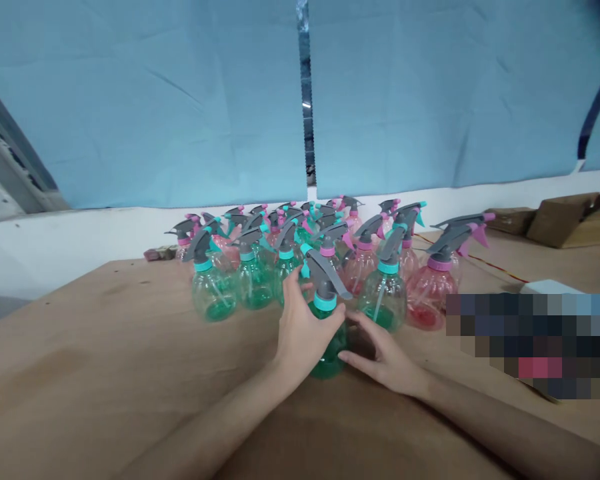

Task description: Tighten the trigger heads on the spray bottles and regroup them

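My left hand (pixel 305 327) is wrapped round the upper part of a green spray bottle (pixel 329 360), its thumb and fingers close below the turquoise collar. The bottle is upright, with a grey trigger head and a turquoise nozzle pointing away to the left. Against the bottle's right side, my right hand (pixel 390 360) is curved, thumb at the front and fingers partly hidden behind. Just beyond stand another green spray bottle (pixel 384 300) on the right and a green spray bottle (pixel 214 293) farther left.
Several green and pink spray bottles crowd the back of the wooden table (pixel 105 373). A pink spray bottle (pixel 427 300) stands at the group's right edge. Open cardboard boxes (pixel 575 223) lie back right, near a thin cable (pixel 497 268) and a white object (pixel 555 287). The right side is pixelated.
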Demonstrator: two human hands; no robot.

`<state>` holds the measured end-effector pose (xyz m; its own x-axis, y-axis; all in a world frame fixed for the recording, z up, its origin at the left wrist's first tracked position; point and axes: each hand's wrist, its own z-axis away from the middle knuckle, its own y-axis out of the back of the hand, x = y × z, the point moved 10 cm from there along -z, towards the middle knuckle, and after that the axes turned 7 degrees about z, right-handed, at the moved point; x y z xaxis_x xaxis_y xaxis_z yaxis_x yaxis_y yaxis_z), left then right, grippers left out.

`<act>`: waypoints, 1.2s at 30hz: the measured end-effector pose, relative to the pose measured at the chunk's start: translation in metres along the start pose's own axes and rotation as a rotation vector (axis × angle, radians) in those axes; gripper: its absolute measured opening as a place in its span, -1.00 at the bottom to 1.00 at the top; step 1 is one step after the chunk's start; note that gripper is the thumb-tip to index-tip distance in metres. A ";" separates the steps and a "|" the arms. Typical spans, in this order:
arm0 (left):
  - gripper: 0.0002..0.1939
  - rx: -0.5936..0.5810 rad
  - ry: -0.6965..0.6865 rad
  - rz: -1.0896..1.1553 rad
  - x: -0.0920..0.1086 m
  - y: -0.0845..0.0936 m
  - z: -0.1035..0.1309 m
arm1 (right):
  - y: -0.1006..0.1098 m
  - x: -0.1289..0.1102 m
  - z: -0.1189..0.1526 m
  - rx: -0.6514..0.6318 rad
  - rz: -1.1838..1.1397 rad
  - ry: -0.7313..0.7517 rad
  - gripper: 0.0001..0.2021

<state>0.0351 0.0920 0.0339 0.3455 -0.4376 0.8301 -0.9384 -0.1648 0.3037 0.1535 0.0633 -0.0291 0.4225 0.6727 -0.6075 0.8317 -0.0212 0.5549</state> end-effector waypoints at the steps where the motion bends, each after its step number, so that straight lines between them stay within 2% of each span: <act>1: -0.27 -0.015 0.035 0.005 -0.001 -0.001 0.000 | -0.001 -0.003 0.001 -0.021 0.021 0.011 -0.53; 5: -0.39 -0.135 0.045 0.140 0.002 -0.007 -0.003 | -0.006 -0.014 0.002 -0.099 0.061 0.074 -0.57; 9: -0.41 -0.408 0.035 0.426 0.006 -0.023 -0.006 | 0.001 -0.015 0.000 -0.038 0.054 0.071 -0.70; 12: -0.46 -0.534 0.145 0.699 -0.003 -0.030 -0.006 | 0.006 -0.004 0.000 0.012 -0.023 -0.006 -0.58; 15: -0.46 -0.561 0.247 0.944 -0.013 -0.032 -0.009 | -0.007 0.001 0.002 -0.114 -0.166 -0.040 -0.37; 17: -0.42 -0.578 0.291 1.023 -0.018 -0.034 -0.010 | -0.019 -0.002 0.004 -0.237 -0.224 -0.022 -0.28; 19: -0.40 -0.586 0.335 1.046 -0.023 -0.035 -0.010 | -0.024 -0.003 0.006 -0.295 -0.235 -0.026 -0.21; 23: -0.45 -0.548 0.397 0.997 -0.029 -0.034 -0.011 | -0.026 0.000 0.007 -0.309 -0.219 -0.054 -0.17; 30: -0.68 -0.445 0.446 1.011 -0.038 -0.033 -0.011 | -0.022 -0.014 0.005 -0.322 -0.235 0.045 -0.22; 33: -0.78 -0.469 0.463 0.995 -0.039 -0.035 -0.009 | -0.020 -0.019 0.005 -0.312 -0.228 0.085 -0.20; 36: -0.77 -0.488 0.450 0.976 -0.034 -0.034 -0.007 | -0.019 -0.021 0.005 -0.317 -0.220 0.099 -0.16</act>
<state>0.0555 0.1191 -0.0014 -0.4600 0.1762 0.8702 -0.7403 0.4650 -0.4855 0.1304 0.0460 -0.0301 0.1972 0.7042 -0.6820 0.7392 0.3501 0.5753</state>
